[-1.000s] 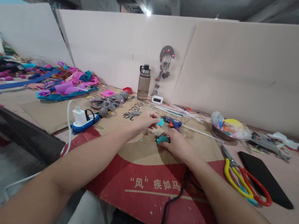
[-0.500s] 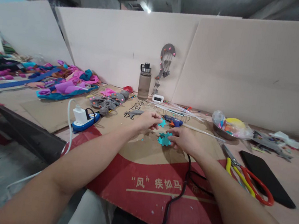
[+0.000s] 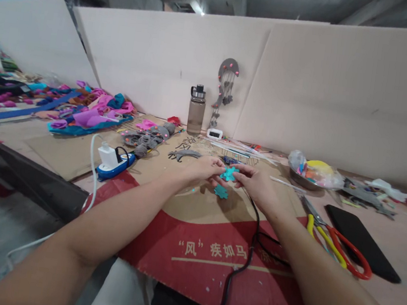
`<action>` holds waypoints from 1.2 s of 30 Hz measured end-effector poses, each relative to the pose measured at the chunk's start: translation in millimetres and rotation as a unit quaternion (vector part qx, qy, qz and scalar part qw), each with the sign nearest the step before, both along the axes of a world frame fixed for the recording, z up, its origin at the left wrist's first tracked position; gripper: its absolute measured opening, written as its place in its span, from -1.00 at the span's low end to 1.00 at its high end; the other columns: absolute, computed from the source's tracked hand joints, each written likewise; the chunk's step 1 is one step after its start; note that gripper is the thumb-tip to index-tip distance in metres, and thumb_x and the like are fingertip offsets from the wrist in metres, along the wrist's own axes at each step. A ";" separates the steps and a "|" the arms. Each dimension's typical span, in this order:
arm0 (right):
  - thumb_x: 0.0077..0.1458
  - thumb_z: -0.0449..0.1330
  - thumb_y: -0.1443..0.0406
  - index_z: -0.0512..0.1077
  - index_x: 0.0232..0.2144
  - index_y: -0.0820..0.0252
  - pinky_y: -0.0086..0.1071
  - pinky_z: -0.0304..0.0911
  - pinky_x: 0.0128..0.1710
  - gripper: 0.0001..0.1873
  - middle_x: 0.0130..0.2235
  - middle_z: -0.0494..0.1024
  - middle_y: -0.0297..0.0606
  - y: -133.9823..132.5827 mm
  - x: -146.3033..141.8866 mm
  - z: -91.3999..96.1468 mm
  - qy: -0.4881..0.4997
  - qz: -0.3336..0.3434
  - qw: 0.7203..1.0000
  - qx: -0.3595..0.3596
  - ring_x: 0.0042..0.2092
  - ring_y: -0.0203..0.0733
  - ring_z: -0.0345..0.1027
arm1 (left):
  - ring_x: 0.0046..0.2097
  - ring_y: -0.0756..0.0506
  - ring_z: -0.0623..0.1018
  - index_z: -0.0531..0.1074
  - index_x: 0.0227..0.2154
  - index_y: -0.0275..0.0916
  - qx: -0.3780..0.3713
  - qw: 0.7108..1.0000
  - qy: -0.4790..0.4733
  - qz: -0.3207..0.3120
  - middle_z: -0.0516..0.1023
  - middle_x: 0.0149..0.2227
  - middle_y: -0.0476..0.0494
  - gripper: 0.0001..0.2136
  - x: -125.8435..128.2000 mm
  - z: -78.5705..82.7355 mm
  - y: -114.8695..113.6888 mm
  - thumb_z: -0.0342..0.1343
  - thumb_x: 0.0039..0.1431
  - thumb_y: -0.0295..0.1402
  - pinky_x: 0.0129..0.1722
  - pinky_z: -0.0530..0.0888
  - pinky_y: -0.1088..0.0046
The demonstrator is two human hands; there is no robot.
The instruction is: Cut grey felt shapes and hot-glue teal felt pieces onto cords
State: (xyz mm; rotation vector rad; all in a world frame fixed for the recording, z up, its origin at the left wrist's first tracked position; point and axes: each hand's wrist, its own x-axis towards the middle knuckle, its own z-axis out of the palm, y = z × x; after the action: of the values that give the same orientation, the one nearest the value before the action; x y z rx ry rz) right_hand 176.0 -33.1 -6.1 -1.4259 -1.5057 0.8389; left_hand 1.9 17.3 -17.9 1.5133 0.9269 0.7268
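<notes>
A: Turquoise cutout, location?
B: Between left hand and right hand; fingertips of both pinch its edges.
A: Surroundings?
B: Second cutout just below them on cardboard. Glue gun just beyond, partly hidden. Scissors right of right hand, on bench.

the left hand and right hand are bare, the trouser leg pale grey.
</notes>
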 end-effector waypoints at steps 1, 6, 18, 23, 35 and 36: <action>0.03 0.21 0.38 0.55 -0.16 0.28 -0.51 0.32 -0.48 -0.72 -0.41 0.55 -0.30 -0.8 -1.8 -0.3 -0.012 -0.004 1.000 0.001 -0.52 -0.41 0.31 | -0.43 -0.02 0.61 0.34 -0.33 -0.29 -0.025 0.999 -0.020 -0.021 0.57 -0.47 -0.12 -0.95 0.8 -0.5 -1.0 0.07 0.24 -0.42 -0.54 0.40 0.61; 0.04 0.18 0.35 0.57 -0.14 0.26 -0.47 0.27 -0.52 -0.69 -0.40 0.56 -0.28 0.3 -2.7 -5.6 -0.086 -0.012 0.996 0.033 -0.54 -0.38 0.25 | -0.40 -0.05 0.62 0.35 -0.31 -0.32 -0.078 0.987 -0.102 -0.094 0.58 -0.42 -0.21 -0.81 4.0 -4.6 -3.2 0.09 0.26 -0.26 -0.50 0.48 0.55; 0.08 0.25 0.26 0.48 0.03 0.24 -0.29 0.25 -0.07 -0.56 -0.07 0.44 -0.04 3.7 -3.5 -20.5 -0.343 0.104 0.930 0.078 -0.13 -0.13 0.33 | -0.51 0.09 0.53 0.35 -0.37 -0.33 -0.007 0.978 -0.180 0.101 0.51 -0.47 -0.03 -0.91 -11.3 8.1 13.9 0.17 0.14 -0.51 -0.57 0.34 0.66; 0.14 0.21 0.30 0.53 -0.01 0.16 -0.26 0.15 0.02 -0.65 -0.09 0.43 -0.07 -2.0 -6.9 -22.7 -0.436 0.189 0.876 0.078 -0.03 -0.06 0.27 | -0.56 0.11 0.48 0.38 -0.35 -0.36 -0.016 0.988 -0.134 0.079 0.49 -0.54 -0.03 -0.93 -6.9 7.0 6.7 0.17 0.14 -0.50 -0.57 0.32 0.66; 0.12 0.19 0.32 0.60 -0.16 0.16 -0.40 0.22 -0.15 -0.74 -0.21 0.50 -0.16 1.9 -0.9 -20.4 -0.369 0.188 0.908 0.062 -0.21 -0.19 0.36 | -0.59 0.12 0.43 0.37 -0.38 -0.34 -0.019 0.988 -0.130 0.080 0.47 -0.57 0.00 -0.89 -5.2 6.1 5.0 0.21 0.13 -0.46 -0.56 0.32 0.65; 0.09 0.20 0.35 0.59 -0.17 0.18 -0.41 0.22 -0.16 -0.75 -0.20 0.50 -0.16 1.4 -1.8 -20.7 -0.370 0.176 0.911 0.056 -0.22 -0.20 0.37 | -0.58 0.12 0.44 0.37 -0.38 -0.34 -0.017 0.989 -0.128 0.078 0.47 -0.57 0.00 -0.89 -5.1 5.8 4.9 0.21 0.12 -0.45 -0.56 0.31 0.65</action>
State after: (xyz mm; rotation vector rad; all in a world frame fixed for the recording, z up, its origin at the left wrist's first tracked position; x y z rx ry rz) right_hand 174.2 -31.7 -26.8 -1.4840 -2.3964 0.3978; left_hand -3.2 22.3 -12.1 1.2904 0.8641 0.9890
